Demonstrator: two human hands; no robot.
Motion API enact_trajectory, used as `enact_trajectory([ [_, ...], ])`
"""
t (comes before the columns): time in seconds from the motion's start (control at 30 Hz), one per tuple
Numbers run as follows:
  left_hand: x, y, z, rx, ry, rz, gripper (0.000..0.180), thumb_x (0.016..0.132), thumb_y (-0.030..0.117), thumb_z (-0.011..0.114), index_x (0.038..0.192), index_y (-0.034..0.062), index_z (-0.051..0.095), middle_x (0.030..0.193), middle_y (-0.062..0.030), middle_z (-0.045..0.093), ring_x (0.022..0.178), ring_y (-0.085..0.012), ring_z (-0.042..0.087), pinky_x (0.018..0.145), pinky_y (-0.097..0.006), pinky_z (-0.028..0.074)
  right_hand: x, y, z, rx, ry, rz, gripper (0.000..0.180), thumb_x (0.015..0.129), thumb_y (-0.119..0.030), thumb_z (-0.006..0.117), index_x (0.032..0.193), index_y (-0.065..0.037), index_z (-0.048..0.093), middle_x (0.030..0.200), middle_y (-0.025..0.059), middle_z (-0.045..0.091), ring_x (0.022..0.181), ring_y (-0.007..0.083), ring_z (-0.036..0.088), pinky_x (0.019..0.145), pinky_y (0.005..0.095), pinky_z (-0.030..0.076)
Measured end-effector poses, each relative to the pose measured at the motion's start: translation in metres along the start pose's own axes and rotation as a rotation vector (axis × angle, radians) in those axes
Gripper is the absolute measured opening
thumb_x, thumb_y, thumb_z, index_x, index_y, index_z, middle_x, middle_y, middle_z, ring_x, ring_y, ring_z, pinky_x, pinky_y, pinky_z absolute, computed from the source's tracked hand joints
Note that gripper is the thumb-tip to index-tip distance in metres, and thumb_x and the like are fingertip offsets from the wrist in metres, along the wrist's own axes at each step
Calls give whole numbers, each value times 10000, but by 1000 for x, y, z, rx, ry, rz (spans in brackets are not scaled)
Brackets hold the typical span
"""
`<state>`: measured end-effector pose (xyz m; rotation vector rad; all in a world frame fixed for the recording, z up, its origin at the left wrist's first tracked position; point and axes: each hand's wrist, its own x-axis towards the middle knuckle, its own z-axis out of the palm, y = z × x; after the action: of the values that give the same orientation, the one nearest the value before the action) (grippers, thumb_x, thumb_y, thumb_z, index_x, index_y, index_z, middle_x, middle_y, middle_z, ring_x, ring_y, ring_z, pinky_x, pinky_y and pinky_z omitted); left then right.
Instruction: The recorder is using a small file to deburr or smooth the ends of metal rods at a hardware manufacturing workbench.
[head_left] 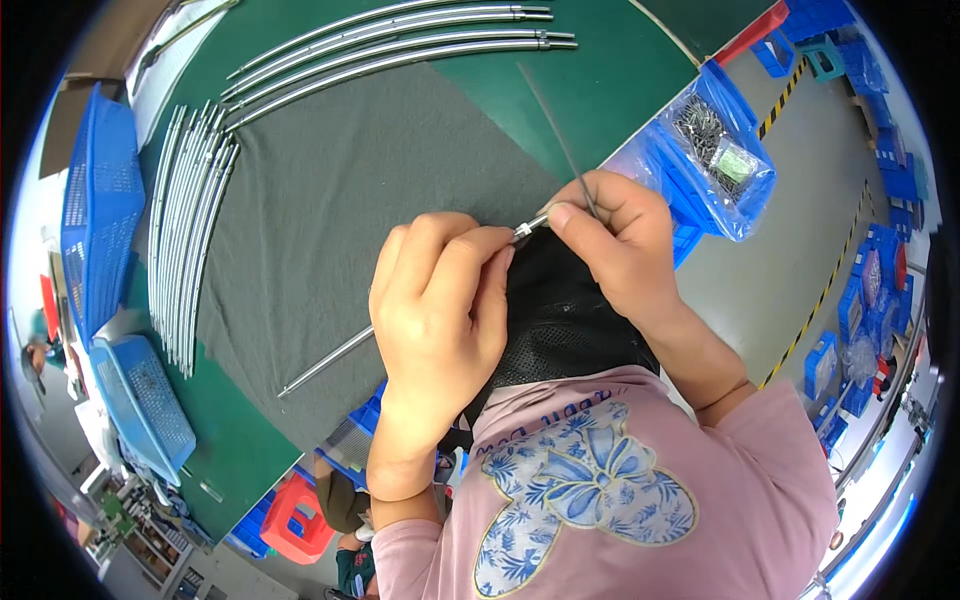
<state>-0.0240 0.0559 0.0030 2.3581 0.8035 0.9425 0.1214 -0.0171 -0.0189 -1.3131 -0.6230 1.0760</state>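
Note:
My left hand (435, 285) is closed around a slim silver metal rod (325, 362), whose far end slants down to the left over the grey cloth (330, 190). From between its thumb and forefinger pokes a short metal fitting (525, 230) at the rod's other end. My right hand (630, 240) pinches the tip of this fitting between thumb and forefinger. A thin dark rod (552, 122), partly blurred, rises up and left from the right hand's fingers; its lower part is hidden there.
Several silver rods (195, 230) lie bundled at the left of the green table (245, 440), and more long rods (400, 40) lie along its far side. A blue bin (755, 190) holds small metal parts on the right. Blue baskets (150, 400) stand at the left edge; a red stool (298, 520) stands below.

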Motion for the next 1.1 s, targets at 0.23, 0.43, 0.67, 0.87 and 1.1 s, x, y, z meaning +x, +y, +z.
enact_trajectory([
  [0.23, 2, -2, 4, -97, -32, -83, 169, 683, -50, 682, 813, 33, 613, 789, -75, 559, 680, -252, 537, 590, -344, 433, -1, -3, -3, -111, 30, -44, 105, 860, -73, 630, 797, 10, 615, 617, -55, 530, 528, -6, 405, 455, 189, 295],
  [0.43, 2, -7, 11, 3, 27, -8, 172, 676, -45, 688, 812, 36, 622, 781, -75, 552, 671, -251, 524, 583, -346, 422, -28, -8, -16, -469, -23, -57, 163, 914, -112, 540, 804, -6, 598, 553, 50, 537, 484, 115, 514, 470, 265, 385],
  [0.67, 0, -8, 13, 23, 52, -16, 175, 661, -29, 702, 805, 47, 638, 768, -68, 543, 671, -241, 510, 583, -342, 410, -36, 0, -4, -522, -127, -135, 216, 955, -98, 446, 874, 21, 607, 685, 77, 600, 579, 108, 525, 561, 255, 416],
  [0.87, -1, -7, 15, 3, 76, -50, 165, 660, -24, 704, 795, 48, 640, 764, -68, 542, 666, -240, 514, 583, -344, 413, -36, 8, 0, -555, -121, -206, 99, 914, -86, 525, 911, -12, 590, 626, 109, 600, 532, 230, 610, 494, 297, 436],
  [1.1, -1, -7, 17, -3, 96, -41, 164, 655, -34, 703, 782, 47, 638, 756, -66, 538, 656, -235, 507, 569, -340, 410, -36, 14, 6, -747, 71, -512, 279, 854, -13, 573, 1130, -32, 604, 622, 63, 564, 470, 193, 534, 450, 286, 402],
])
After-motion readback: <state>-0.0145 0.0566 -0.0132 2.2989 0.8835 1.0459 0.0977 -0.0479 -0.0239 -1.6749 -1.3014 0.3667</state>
